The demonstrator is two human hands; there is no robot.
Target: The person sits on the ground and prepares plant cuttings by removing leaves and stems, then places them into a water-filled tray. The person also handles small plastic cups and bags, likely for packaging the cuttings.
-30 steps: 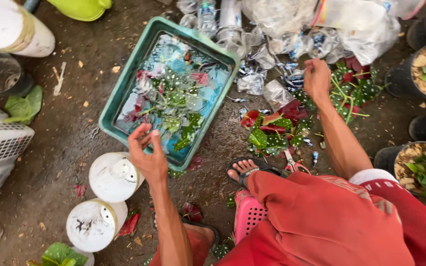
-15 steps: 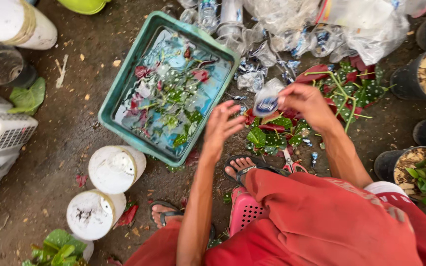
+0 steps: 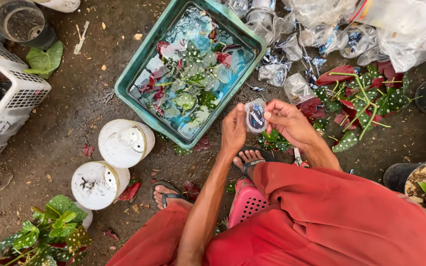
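Bare dirt ground, both hands (image 3: 261,124) pinched on small clear plastic cup (image 3: 256,116), beside teal tray (image 3: 139,74).

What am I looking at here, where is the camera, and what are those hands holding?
The camera sits on a person's head and looks straight down, so you see their own two bare arms, red clothing and sandalled feet. The left hand and right hand together hold a small clear plastic cup. On the dirt ground lies a teal rectangular plastic tub of water with spotted green and red leaves floating in it. Beside it stand two white plastic jugs, and to the right lie a pile of cut spotted leaves and crumpled clear plastic bags.
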